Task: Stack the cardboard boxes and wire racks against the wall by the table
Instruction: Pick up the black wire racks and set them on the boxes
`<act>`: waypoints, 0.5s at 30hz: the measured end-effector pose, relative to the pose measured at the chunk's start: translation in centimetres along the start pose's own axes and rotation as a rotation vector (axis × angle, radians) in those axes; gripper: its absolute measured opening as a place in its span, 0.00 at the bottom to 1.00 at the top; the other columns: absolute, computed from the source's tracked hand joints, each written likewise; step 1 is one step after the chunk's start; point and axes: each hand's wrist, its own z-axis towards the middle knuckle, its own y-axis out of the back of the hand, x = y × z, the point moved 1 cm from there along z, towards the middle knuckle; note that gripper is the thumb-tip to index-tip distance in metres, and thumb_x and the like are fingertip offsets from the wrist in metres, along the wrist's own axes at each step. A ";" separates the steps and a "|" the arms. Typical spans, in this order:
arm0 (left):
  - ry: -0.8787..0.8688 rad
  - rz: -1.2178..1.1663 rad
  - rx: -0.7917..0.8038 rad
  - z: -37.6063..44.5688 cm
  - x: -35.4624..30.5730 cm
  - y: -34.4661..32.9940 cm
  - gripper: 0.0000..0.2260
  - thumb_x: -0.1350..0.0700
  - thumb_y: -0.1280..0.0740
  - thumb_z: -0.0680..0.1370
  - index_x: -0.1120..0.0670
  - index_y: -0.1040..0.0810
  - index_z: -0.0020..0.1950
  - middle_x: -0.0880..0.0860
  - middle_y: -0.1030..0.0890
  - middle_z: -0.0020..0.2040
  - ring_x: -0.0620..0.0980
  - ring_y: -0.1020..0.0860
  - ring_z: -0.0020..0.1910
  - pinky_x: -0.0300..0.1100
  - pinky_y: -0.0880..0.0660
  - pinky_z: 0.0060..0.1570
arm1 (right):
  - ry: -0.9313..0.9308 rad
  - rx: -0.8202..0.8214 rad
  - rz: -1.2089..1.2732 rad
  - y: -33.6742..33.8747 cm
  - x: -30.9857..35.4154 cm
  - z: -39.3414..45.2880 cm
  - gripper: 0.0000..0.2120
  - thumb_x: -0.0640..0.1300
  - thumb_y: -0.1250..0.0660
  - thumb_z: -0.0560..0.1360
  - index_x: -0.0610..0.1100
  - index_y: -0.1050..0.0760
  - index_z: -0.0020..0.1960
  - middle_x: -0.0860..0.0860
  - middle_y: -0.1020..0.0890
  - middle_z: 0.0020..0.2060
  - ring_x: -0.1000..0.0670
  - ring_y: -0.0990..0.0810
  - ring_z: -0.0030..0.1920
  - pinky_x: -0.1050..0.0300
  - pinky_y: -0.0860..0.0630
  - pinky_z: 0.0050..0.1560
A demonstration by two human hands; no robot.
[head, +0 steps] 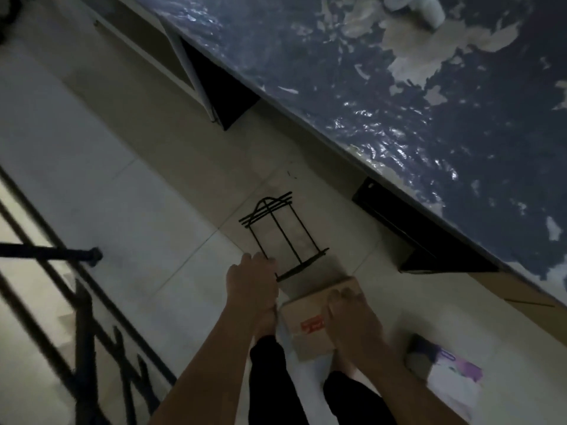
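A: Where the head view tilts down over the tiled floor [101, 167], what is held, and how?

B: A black wire rack [283, 237] is gripped at its near corner by the left hand [252, 280], the fingers curled round the wire. The rack is seen above the floor, just ahead of a cardboard box [310, 323] with a red label. The box is pressed from above by the right hand [351, 314], fingers spread over its far edge; whether they are hooked round that edge cannot be told through the blur.

A: And what is seen around them?

B: A blue wall [399, 96] with flaking paint is shown to the right, with dark flat pieces [423, 237] leaned along its foot. A black metal railing [76, 308] is seen at the left. A white and purple bag [454, 378] is laid on the floor right of the box.

A: Is anything covered?

B: The near part of the box is hidden by the right forearm, and black trouser legs [270, 381] are seen beneath both arms.
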 end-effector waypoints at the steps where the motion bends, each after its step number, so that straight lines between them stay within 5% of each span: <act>1: -0.019 -0.045 -0.010 1.9 0.9 -0.1 0.15 0.53 0.41 0.81 0.47 0.27 0.68 0.50 0.26 0.64 0.51 0.29 0.63 0.44 0.28 0.52 | -0.046 -0.024 0.130 -0.4 0.7 1.4 0.14 0.50 0.47 0.81 0.42 0.27 0.52 0.46 0.23 0.49 0.46 0.25 0.51 0.55 0.29 0.44; 4: -0.009 -0.371 0.019 7.9 3.4 -0.9 0.14 0.50 0.40 0.82 0.48 0.24 0.66 0.50 0.23 0.61 0.51 0.26 0.60 0.47 0.25 0.56 | -0.314 -0.051 0.684 -2.3 2.3 6.6 0.09 0.46 0.40 0.80 0.45 0.24 0.45 0.46 0.20 0.42 0.45 0.21 0.45 0.58 0.30 0.43; 9: 0.204 -1.091 0.163 18.3 6.3 -3.0 0.10 0.50 0.39 0.82 0.46 0.21 0.60 0.47 0.20 0.60 0.48 0.22 0.56 0.42 0.26 0.55 | -0.698 -0.046 1.336 -6.6 2.9 14.5 0.10 0.47 0.39 0.79 0.46 0.23 0.43 0.44 0.19 0.43 0.41 0.20 0.50 0.42 0.25 0.58; 15: 0.213 -1.071 -0.029 28.7 9.9 -6.7 0.14 0.53 0.39 0.82 0.51 0.24 0.67 0.50 0.19 0.53 0.47 0.21 0.46 0.40 0.26 0.46 | -0.972 -0.125 1.762 -12.2 1.9 21.0 0.12 0.41 0.44 0.82 0.37 0.26 0.59 0.45 0.27 0.36 0.50 0.28 0.37 0.46 0.32 0.69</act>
